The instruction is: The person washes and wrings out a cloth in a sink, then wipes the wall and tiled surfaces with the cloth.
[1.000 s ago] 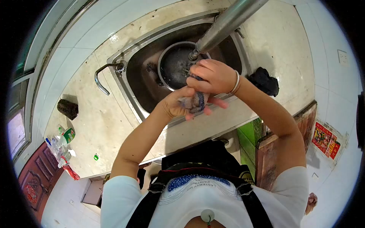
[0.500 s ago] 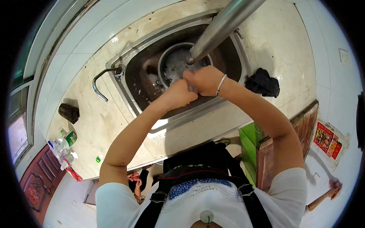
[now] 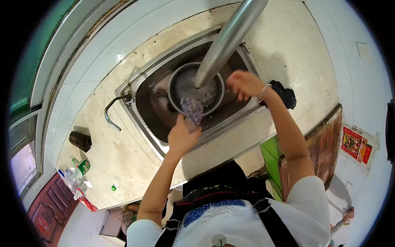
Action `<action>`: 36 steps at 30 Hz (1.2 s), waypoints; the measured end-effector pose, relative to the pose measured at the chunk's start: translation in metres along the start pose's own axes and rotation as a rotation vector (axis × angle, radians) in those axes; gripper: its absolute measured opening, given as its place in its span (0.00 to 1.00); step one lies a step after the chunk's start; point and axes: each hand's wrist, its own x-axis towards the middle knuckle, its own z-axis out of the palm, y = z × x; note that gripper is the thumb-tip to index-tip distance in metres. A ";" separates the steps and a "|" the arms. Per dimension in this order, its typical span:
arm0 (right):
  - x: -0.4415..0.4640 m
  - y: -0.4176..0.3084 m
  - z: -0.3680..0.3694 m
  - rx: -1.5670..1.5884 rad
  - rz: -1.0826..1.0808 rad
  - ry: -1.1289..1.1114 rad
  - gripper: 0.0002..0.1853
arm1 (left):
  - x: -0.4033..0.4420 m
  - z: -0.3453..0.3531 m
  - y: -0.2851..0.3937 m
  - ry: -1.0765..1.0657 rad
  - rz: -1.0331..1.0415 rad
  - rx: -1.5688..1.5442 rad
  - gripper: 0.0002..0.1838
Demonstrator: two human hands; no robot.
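Observation:
My left hand (image 3: 183,136) is closed on one end of a wet, greyish-purple patterned cloth (image 3: 192,110). The cloth hangs over the near rim of a round metal basin (image 3: 222,92), which holds water with suds or ripples. This basin stands in a stainless steel sink (image 3: 154,133). A thick metal spout (image 3: 230,43) comes down over the basin and hides part of the water. To the right of the basin, above the sink, my right hand (image 3: 246,85) is empty with its fingers apart, somewhat blurred. A bangle circles my right wrist.
A crumpled black cloth (image 3: 284,94) lies on the counter right of the sink. A curved tap (image 3: 109,116) rises at the sink's left. Farther left are a dark brown block-like object (image 3: 80,141), several bottles (image 3: 78,175) and a green cap (image 3: 114,187).
Both hands were together over the basin's near edge. My right hand has let go and moved right; my left has come nearer with the cloth, which now shows.

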 end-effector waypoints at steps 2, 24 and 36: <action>0.007 0.008 -0.026 0.061 -0.025 0.327 0.18 | -0.010 -0.002 -0.038 0.008 -0.012 -0.087 0.35; 0.047 -0.012 -0.028 0.271 -0.126 0.547 0.20 | -0.087 -0.003 -0.066 -0.019 -0.170 -0.504 0.32; -0.117 0.070 0.129 0.287 -0.344 0.271 0.09 | -0.142 -0.053 -0.053 -0.407 0.143 -0.963 0.25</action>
